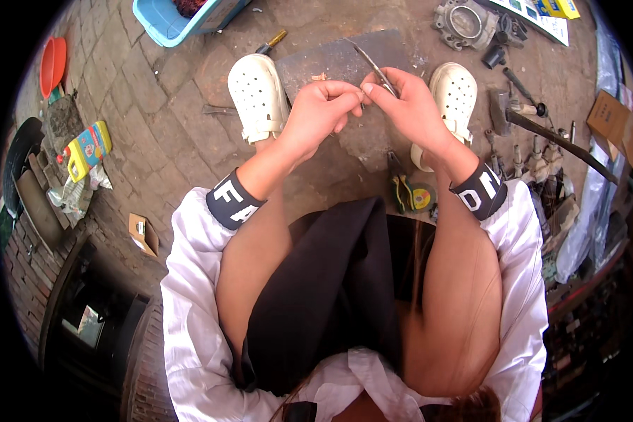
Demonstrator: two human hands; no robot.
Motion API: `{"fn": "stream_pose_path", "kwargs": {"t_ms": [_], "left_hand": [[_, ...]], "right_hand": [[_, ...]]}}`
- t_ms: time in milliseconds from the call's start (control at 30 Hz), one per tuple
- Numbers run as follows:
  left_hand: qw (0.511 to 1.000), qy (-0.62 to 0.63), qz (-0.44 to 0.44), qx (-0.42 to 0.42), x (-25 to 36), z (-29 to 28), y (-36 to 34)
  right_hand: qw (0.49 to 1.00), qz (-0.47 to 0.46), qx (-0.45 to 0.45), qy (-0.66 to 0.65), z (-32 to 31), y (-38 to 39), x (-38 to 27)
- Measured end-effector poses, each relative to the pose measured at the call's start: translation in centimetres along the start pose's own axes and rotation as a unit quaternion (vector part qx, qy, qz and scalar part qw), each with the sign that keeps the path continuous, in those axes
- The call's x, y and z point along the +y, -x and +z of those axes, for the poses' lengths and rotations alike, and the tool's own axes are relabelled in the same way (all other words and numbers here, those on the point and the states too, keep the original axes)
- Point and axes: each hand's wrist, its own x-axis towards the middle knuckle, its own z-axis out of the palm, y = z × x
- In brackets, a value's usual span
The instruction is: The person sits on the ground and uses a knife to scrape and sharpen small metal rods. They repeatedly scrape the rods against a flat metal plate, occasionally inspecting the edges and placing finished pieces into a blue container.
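Left hand (321, 107) is closing its fingers together, thumb and forefinger pinching something small at the tip; what that item is cannot be told at this size. It is meeting the right hand (409, 105) just above the dark slab (344, 60) lying on the paved ground between the two white clogs (258, 95). Right hand is curling its fingers around a slim metal tool (374, 67), which looks like tweezers or fine pliers, its thin end pointing up and away to the left. Both hands are touching or nearly touching at the fingertips, held in the air over the slab and not resting on it.

Judged from this, the work is in its middle stage: the tool is already taken up and the small item is being worked between the hands, but nothing finished is showing on the slab, which is bearing only a few pale scraps.

Further right, yellow-handled pliers (399, 190) and a round disc (421, 197) are lying untouched on the ground by the right knee. A grey metal housing (463, 24) is sitting at the upper right, apart from the hands, and a hammer (503, 109) with other hand tools is lying beside the right clog. At the far left, an orange bowl (52, 65) and a yellow bottle (86, 149) are standing well apart from the work.
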Motion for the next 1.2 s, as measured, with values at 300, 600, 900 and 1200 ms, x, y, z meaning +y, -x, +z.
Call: {"fn": "stream_pose_path", "kwargs": {"t_ms": [300, 600, 900, 1200], "left_hand": [[0.998, -0.006, -0.050, 0.045, -1.7, -0.1, -0.8], [0.988, -0.015, -0.124, 0.089, -4.7, -3.3, -2.0], [0.985, 0.004, -0.118, 0.124, -5.4, -3.2, -2.7], [0.983, 0.036, -0.119, 0.131, -5.5, -3.1, -2.8]], "right_hand": [[0.991, 0.110, 0.006, -0.074, 1.8, -0.3, 2.5], [0.962, -0.022, 0.010, 0.271, 0.1, -0.5, 4.8], [0.932, -0.128, -0.087, 0.329, -0.2, -0.1, 5.2], [0.933, -0.126, -0.078, 0.328, -0.1, 0.2, 5.9]]}}
